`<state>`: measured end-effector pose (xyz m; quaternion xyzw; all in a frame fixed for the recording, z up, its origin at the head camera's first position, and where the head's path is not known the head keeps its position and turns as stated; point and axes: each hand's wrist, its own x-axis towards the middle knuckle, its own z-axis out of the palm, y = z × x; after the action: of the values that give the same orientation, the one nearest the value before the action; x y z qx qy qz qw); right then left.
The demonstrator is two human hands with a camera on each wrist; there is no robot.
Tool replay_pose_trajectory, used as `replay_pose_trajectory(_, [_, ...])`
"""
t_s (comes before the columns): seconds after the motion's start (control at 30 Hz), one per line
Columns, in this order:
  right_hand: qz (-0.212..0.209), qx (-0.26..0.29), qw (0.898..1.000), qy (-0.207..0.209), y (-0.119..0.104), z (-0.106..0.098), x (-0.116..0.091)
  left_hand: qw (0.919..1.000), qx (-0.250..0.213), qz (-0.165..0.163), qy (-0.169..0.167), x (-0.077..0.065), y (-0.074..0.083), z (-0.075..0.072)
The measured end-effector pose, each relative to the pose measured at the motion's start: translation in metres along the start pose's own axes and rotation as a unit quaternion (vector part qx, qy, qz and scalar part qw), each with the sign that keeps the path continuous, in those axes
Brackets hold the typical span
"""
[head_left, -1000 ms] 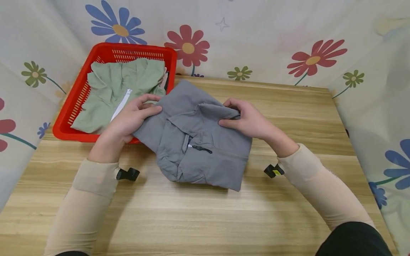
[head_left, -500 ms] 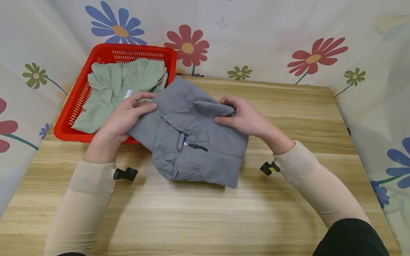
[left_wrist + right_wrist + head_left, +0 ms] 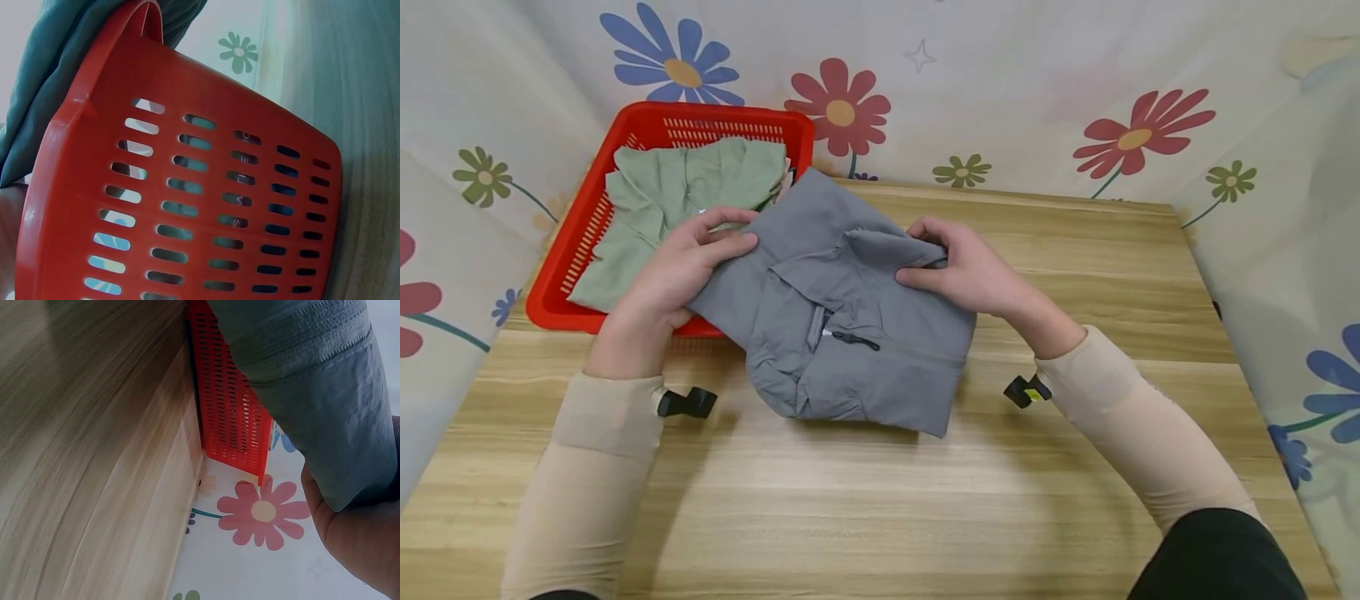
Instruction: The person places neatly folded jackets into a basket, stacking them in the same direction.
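A folded grey jacket [image 3: 887,333] with a dark zip pull is held up off the table between both hands, its left corner over the basket's right edge. My left hand [image 3: 677,262] grips its left side, thumb on top. At its upper right edge, my right hand [image 3: 973,271] pinches the fabric between thumb and fingers. A red plastic basket [image 3: 553,321] stands at the back left with a folded light green garment [image 3: 655,183] lying inside. In the right wrist view the jacket [image 3: 319,406] hangs above the table, with part of the right hand [image 3: 365,537] beneath it.
The wooden table [image 3: 880,517] runs up to a flower-printed cloth [image 3: 1000,75] at the back and sides. Slotted basket walls [image 3: 187,187] fill much of the left wrist view. A bit of other cloth [image 3: 786,179] shows at the basket's right inner side.
Both hands have carried the grey jacket a little left and up, further over the basket. The green garment's white zip is now mostly covered by my left hand. The basket stays put.
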<state>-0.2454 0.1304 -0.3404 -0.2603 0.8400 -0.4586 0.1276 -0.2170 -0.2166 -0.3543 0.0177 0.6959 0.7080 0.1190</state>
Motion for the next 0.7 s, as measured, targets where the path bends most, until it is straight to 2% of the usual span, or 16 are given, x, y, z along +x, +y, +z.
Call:
replay_pose_trajectory(0.43, [-0.002, 0.000, 1.000, -0.002, 0.0030, 0.0013, 0.0003, 0.9999, -0.007, -0.005, -0.008, 0.0001, -0.0039, -0.0002])
replay_pose_trajectory(0.7, [0.001, 0.007, 1.000, -0.005, 0.0045, 0.0012, 0.0004, 0.9999, 0.002, -0.013, 0.000, 0.0040, -0.0073, 0.0002])
